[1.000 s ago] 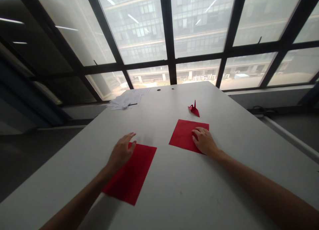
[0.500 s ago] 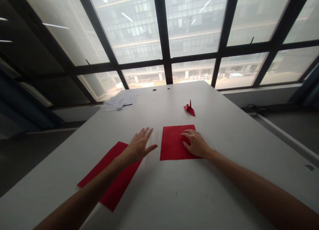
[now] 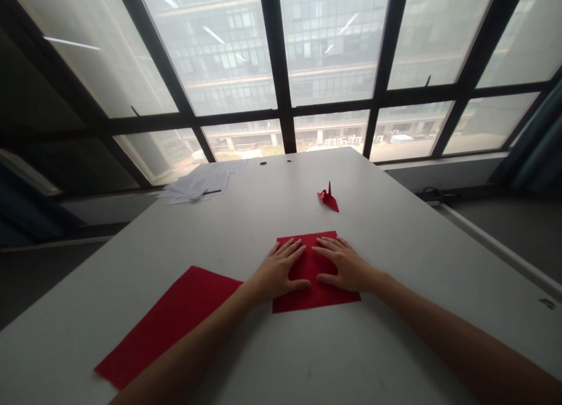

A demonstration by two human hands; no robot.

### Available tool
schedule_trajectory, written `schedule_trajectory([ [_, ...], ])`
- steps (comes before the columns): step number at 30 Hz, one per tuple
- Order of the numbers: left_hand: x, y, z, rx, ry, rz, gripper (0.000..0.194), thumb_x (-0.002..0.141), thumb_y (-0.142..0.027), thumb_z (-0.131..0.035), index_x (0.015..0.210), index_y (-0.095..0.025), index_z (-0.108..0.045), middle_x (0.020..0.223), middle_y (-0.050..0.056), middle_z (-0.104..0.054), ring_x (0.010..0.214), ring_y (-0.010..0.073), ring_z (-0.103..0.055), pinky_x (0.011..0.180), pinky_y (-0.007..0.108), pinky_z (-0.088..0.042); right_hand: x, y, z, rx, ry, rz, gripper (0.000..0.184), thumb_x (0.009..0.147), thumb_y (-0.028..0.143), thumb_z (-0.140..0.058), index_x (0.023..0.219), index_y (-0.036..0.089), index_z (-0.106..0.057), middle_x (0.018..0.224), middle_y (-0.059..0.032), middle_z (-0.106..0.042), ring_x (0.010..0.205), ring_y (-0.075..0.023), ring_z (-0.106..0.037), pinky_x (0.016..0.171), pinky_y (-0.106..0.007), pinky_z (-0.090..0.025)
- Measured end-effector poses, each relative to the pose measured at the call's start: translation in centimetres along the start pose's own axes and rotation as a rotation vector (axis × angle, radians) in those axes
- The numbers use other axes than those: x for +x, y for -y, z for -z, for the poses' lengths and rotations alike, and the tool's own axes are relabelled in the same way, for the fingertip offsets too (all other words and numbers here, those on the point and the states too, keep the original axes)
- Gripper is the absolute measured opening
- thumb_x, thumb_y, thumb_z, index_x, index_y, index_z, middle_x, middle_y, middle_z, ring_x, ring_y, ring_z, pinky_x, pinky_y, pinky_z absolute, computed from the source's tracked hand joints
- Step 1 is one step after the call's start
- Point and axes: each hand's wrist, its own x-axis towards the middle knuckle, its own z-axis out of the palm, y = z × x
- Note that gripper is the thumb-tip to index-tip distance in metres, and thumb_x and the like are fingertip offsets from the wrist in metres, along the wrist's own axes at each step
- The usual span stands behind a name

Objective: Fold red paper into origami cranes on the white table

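2 hands [image 3: 281,271] [image 3: 345,266] lie flat on a red sheet [image 3: 314,297].

White table [image 3: 395,229], long, runs toward window. Red paper sq. [image 3: 314,294] flat near front edge, centre. 2nd red sheet [image 3: 171,323] flat toward front-left corner, apart from 1st. Red origami crane [image 3: 328,198] mid-table. Loose white papers [image 3: 197,185] at far-left corner. 2 small dark spots near far edge.

A white table [image 3: 395,229] is set before tall dark-framed windows [image 3: 281,71]; an office building [image 3: 325,48] is seen outside in hazy daylight.
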Motion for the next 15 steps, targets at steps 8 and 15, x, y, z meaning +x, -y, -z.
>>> schedule_trajectory([
  [8,-0.3,-0.8,0.3,0.025,-0.007,0.023,0.085,0.083,-0.065,-0.063,0.154,-0.03,-0.032,0.159,0.009,-0.034,0.148,0.0309,-0.027,0.119,0.052,-0.018,0.1,0.1,-0.1,0.0,-0.03,0.005,0.07,0.08,0.043,-0.073,0.144,0.028,-0.049,0.149,-0.0097,-0.049,0.14,-0.0302,-0.04,0.117,-0.053,-0.023],
  [15,-0.4,-2.7,1.5,0.099,-0.14,0.071,0.064,0.081,-0.053,-0.072,0.136,-0.026,-0.055,0.131,0.01,-0.064,0.123,0.032,-0.056,0.112,0.05,-0.03,0.7,0.3,0.2,-0.003,-0.193,0.007,0.048,0.076,0.036,-0.079,0.12,0.027,-0.066,0.118,-0.0068,-0.071,0.114,-0.0281,-0.061,0.109,-0.048,-0.034],
])
